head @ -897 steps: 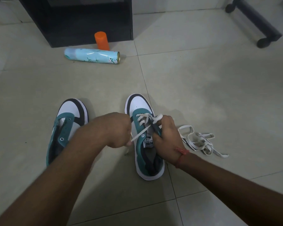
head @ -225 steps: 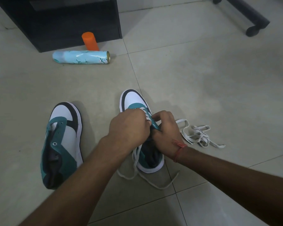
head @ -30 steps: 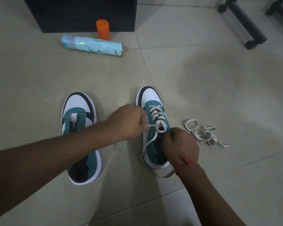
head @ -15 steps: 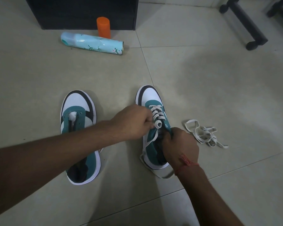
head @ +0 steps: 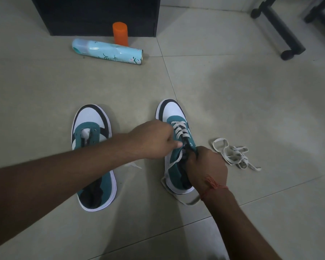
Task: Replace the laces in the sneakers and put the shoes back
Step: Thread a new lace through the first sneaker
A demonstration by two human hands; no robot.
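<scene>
Two sneakers are standing side by side on the floor (head: pixel 233 91), toes pointing away from the person. The left hand (head: pixel 154 141) is reaching across to the right sneaker (head: pixel 174 166), its fingers (head: pixel 174 144) curling in at the left edge of the eyelet rows and apparently pinching the lace (head: pixel 180 129), though the grip itself is hidden under the knuckles. The right hand (head: pixel 206 166) is closing round the shoe's tongue and collar, just behind the last laced row, steadying it. The shoe's long axis is running straight away from both hands, so the remaining open eyelets are lying between the two sets of fingers, nearer the right hand. A loose lace end is trailing back past the heel onto the floor. The left sneaker (head: pixel 93 156) is lying under the left forearm, unlaced. A spare lace (head: pixel 233 154) is bunching on the floor just right of the right hand. Beyond the fingers, well apart, a spray can (head: pixel 109 53) is lying on its side before an orange cap (head: pixel 120 33).
</scene>
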